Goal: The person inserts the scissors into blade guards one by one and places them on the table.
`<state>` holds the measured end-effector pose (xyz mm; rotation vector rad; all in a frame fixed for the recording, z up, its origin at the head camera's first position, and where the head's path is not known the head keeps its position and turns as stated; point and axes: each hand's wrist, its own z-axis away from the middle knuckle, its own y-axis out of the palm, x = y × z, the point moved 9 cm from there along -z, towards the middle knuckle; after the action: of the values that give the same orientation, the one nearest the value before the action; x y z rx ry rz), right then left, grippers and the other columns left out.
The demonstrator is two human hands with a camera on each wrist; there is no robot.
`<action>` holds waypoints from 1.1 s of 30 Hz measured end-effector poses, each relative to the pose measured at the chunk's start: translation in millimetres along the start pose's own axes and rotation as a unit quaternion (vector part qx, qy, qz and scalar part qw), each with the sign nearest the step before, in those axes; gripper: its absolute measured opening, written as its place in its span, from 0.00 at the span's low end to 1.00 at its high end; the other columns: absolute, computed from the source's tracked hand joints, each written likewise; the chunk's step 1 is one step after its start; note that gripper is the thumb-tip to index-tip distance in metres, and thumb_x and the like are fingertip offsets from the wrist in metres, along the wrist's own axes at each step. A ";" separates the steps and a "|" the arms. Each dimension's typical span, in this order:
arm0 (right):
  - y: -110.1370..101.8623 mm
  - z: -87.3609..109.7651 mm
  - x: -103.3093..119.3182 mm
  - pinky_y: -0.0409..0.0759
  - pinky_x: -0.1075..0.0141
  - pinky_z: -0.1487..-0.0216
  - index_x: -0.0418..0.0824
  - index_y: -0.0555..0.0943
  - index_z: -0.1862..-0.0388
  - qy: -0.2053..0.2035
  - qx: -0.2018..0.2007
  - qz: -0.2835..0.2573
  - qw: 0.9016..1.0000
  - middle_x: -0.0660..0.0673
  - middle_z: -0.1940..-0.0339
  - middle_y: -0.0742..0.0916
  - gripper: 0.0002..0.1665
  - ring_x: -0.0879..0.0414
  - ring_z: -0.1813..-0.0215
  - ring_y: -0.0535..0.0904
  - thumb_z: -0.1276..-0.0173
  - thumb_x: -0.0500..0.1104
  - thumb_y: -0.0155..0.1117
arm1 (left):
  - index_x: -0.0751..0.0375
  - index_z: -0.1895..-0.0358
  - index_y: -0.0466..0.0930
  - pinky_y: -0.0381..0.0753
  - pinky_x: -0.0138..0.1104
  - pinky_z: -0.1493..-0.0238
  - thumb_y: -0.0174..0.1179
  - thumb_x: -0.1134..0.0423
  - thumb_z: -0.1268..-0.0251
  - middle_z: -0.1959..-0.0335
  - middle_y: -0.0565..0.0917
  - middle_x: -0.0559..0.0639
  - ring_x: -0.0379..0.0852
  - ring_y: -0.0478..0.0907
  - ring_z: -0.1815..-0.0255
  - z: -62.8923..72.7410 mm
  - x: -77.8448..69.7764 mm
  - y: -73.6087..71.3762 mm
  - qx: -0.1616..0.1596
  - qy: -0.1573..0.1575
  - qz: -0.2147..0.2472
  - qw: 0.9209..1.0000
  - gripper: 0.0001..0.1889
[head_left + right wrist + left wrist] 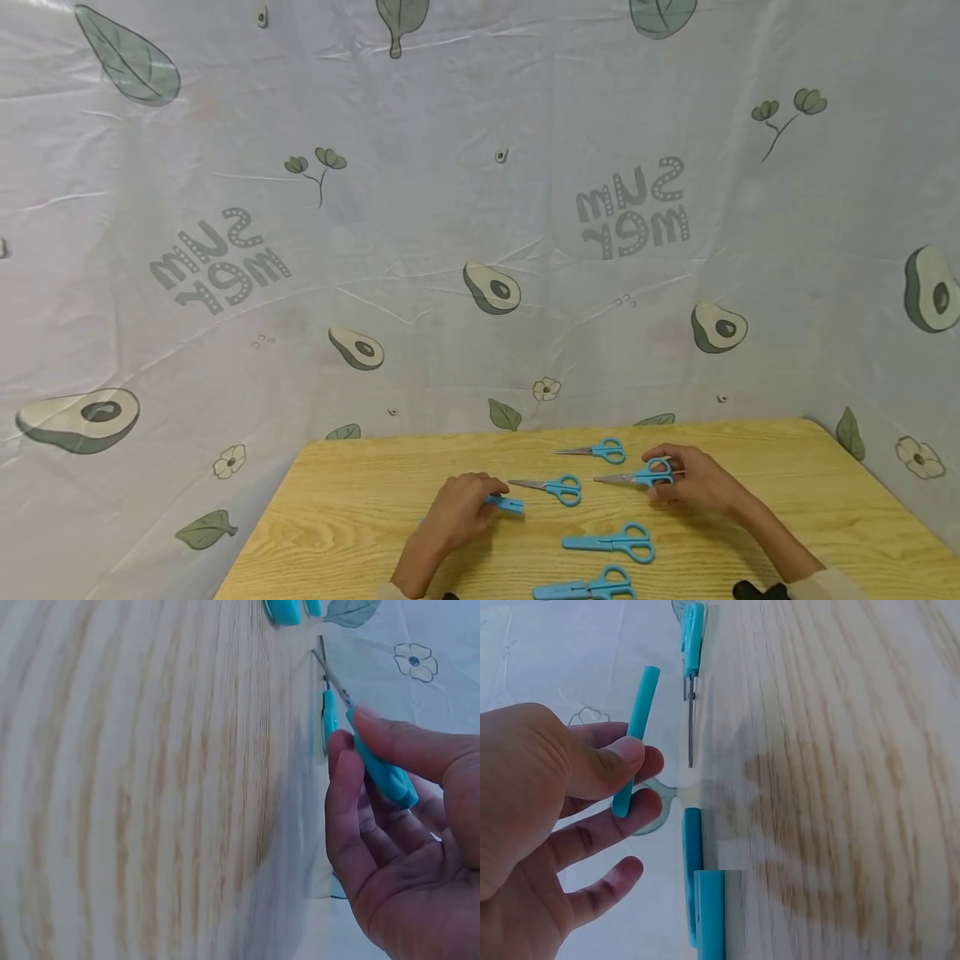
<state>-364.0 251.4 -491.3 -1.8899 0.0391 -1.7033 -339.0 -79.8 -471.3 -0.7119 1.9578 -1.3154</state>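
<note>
Thumb and fingers of the left hand (460,511) pinch a blue sheath (640,716), both ends of which show in the left wrist view; the head view gives only one end past the knuckles. The right hand (699,481) grips bare-bladed scissors (642,477) by the handles, tips pointing left, away from its fingers. Two uncovered pairs (555,487) lie between or just beyond the hands, two sheathed pairs (600,543) nearer the camera, on a wooden table (795,467) before a pale sheet (420,208) printed with avocados.
</note>
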 end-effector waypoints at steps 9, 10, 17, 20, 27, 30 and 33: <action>0.2 9.6 0.3 0.81 0.62 0.71 0.20 0.72 0.31 0.004 -0.035 0.010 0.999 0.38 0.56 0.87 0.33 0.58 0.69 0.80 0.30 0.33 0.74 | 0.51 0.53 0.94 0.87 0.34 0.55 0.75 0.69 0.35 0.57 0.92 0.42 0.40 0.89 0.57 4.1 2.0 -2.3 -0.011 -0.007 -0.012 1.000 0.11; 0.2 10.2 0.3 0.81 0.62 0.71 0.21 0.73 0.32 0.006 -0.039 0.009 0.999 0.38 0.56 0.87 0.33 0.58 0.69 0.80 0.30 0.33 0.74 | 0.50 0.53 0.94 0.87 0.35 0.55 0.75 0.69 0.35 0.57 0.91 0.42 0.40 0.88 0.58 4.4 2.4 -2.6 -0.013 -0.009 -0.014 1.000 0.11; -2.8 13.8 0.6 0.80 0.62 0.72 0.25 0.76 0.33 0.025 -0.069 0.014 0.997 0.37 0.51 0.88 0.31 0.57 0.68 0.79 0.31 0.34 0.75 | 0.47 0.52 0.93 0.84 0.42 0.56 0.75 0.69 0.35 0.57 0.88 0.41 0.40 0.85 0.58 5.2 3.8 -7.8 -0.022 -0.024 -0.010 0.999 0.13; -3.6 15.8 3.8 0.82 0.61 0.72 0.26 0.78 0.34 0.027 -0.082 0.027 0.996 0.37 0.50 0.89 0.29 0.56 0.68 0.81 0.30 0.35 0.75 | 0.47 0.52 0.93 0.83 0.42 0.56 0.75 0.69 0.35 0.57 0.88 0.41 0.42 0.84 0.57 5.6 3.0 -10.2 -0.028 -0.023 -0.012 0.999 0.13; -3.8 18.9 3.4 0.85 0.59 0.69 0.28 0.79 0.34 0.051 -0.095 0.040 0.993 0.40 0.51 0.91 0.28 0.54 0.65 0.84 0.27 0.40 0.74 | 0.47 0.53 0.93 0.82 0.43 0.54 0.74 0.68 0.34 0.58 0.87 0.42 0.42 0.80 0.57 7.5 0.4 -14.1 -0.038 -0.014 -0.013 0.999 0.12; -2.8 19.9 2.7 0.84 0.58 0.69 0.28 0.79 0.33 0.056 -0.087 0.032 0.994 0.42 0.55 0.91 0.28 0.53 0.65 0.84 0.26 0.41 0.73 | 0.47 0.52 0.93 0.83 0.44 0.53 0.74 0.68 0.34 0.58 0.87 0.41 0.42 0.81 0.57 8.0 0.5 -15.3 -0.038 -0.012 -0.009 0.999 0.11; -1.3 20.9 2.4 0.85 0.58 0.68 0.25 0.77 0.32 0.054 -0.072 0.013 0.996 0.42 0.57 0.90 0.29 0.54 0.64 0.84 0.24 0.41 0.71 | 0.47 0.52 0.93 0.84 0.45 0.52 0.74 0.67 0.33 0.58 0.87 0.41 0.42 0.82 0.57 8.4 1.2 -15.9 -0.035 -0.010 -0.003 0.999 0.11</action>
<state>-344.9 259.9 -488.7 -1.8872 0.2343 -1.8266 -332.1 -91.0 -458.9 -0.7625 1.9957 -1.2424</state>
